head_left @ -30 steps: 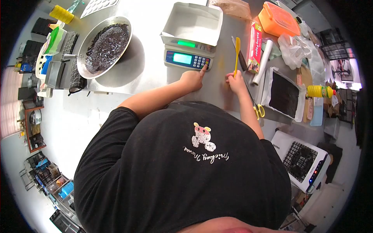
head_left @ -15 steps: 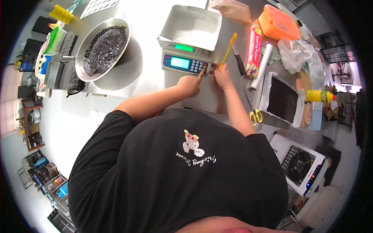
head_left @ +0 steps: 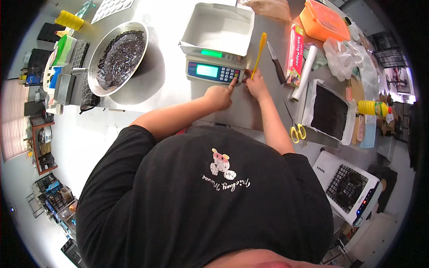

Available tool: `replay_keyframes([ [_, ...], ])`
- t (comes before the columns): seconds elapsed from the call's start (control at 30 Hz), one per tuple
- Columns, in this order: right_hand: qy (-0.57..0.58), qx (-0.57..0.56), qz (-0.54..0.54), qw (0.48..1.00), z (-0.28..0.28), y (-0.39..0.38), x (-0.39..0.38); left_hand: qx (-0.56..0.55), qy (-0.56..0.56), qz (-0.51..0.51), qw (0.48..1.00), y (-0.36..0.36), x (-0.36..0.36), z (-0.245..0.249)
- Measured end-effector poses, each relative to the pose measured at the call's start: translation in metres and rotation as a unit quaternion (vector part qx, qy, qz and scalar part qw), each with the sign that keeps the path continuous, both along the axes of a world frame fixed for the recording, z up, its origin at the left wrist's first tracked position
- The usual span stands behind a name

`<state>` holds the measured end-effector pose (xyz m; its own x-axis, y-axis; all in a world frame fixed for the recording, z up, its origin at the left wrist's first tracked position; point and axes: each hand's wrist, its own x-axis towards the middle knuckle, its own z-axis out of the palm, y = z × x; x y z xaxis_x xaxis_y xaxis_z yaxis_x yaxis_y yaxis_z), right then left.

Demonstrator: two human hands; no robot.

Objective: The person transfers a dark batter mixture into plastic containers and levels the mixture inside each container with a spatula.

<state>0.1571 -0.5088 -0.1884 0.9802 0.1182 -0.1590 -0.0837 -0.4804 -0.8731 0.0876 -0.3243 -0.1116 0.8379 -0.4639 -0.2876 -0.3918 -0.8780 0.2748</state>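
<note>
My left hand (head_left: 219, 97) points with its index finger stretched out onto the keypad of a digital scale (head_left: 208, 71) with a lit green display; its other fingers are curled and hold nothing visible. On the scale sits a square pan lined with white paper (head_left: 218, 29). Just right of the keypad, my right hand (head_left: 256, 85) is closed around a long yellow spatula-like tool (head_left: 259, 53), which slants up and away; its lower end is hidden by the fingers. A knife (head_left: 277, 64) lies to the right of that hand.
At left, a tilted metal pan (head_left: 93, 71) holds a dark glossy mass. To the right are a baking paper box (head_left: 295, 56), a white roll (head_left: 304, 73), yellow-handled scissors (head_left: 297, 133), a paper-lined tray of dark slab (head_left: 330, 111), an orange container (head_left: 324, 21) and a yellow bottle (head_left: 372, 108).
The yellow tool has turned slightly, its far end tipping left. My left index finger stays at the keypad's lower right corner. The whole view has shifted a little.
</note>
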Motion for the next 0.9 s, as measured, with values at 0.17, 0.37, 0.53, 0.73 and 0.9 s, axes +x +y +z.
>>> replay_keyframes([
  [0.17,-0.012,0.052,0.007,0.999,0.007,0.001,-0.002,0.009,0.003,-0.003,1.0,0.002,-0.002,0.008],
  [0.37,-0.032,-0.062,0.015,0.997,0.024,0.013,0.001,0.005,-0.018,-0.003,1.0,0.002,-0.006,0.001],
  [0.53,-0.043,-0.178,-0.029,0.983,0.036,0.026,-0.004,-0.007,-0.071,0.004,0.997,0.011,-0.019,0.0],
  [0.73,-0.048,-0.227,-0.034,0.972,0.043,0.032,-0.008,-0.014,-0.05,-0.018,0.999,0.041,-0.045,0.003],
  [0.9,-0.045,-0.211,-0.051,0.975,0.05,0.036,-0.011,-0.097,-0.005,0.049,0.994,0.069,-0.064,0.006],
])
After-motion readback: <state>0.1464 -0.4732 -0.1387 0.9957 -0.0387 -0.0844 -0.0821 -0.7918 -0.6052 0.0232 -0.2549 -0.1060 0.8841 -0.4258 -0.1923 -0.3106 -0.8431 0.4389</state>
